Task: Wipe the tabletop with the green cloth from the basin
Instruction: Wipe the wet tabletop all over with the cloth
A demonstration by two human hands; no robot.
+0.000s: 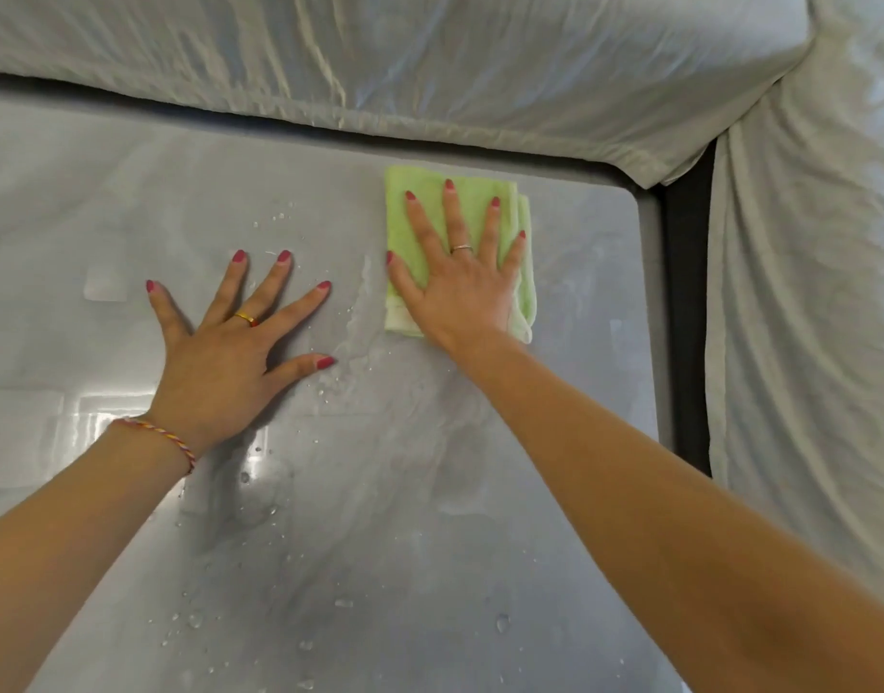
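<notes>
Seen from above, a person leans over a glossy grey desk (130, 202) with both arms stretched forward. The right hand (460, 287) lies flat with its fingers spread on a folded green cloth (405, 212), pressing it against the desk near the far right corner; its grip is wide, a flat press rather than a pinch. The left hand (225, 357) is also splayed wide and holds nothing, its palm resting on the bare desk just left of the cloth, seemingly for support. Water beads (195, 620) and a wet smear (360, 312) dot the surface between and below the hands. Pale sheeting (430, 67) covers what stands beyond the desk and to its right. No basin is in view. The wiping step appears to be under way. The next move likely calls for sliding the cloth, under steady downward pressure, across the wet patches toward the near edge.
</notes>
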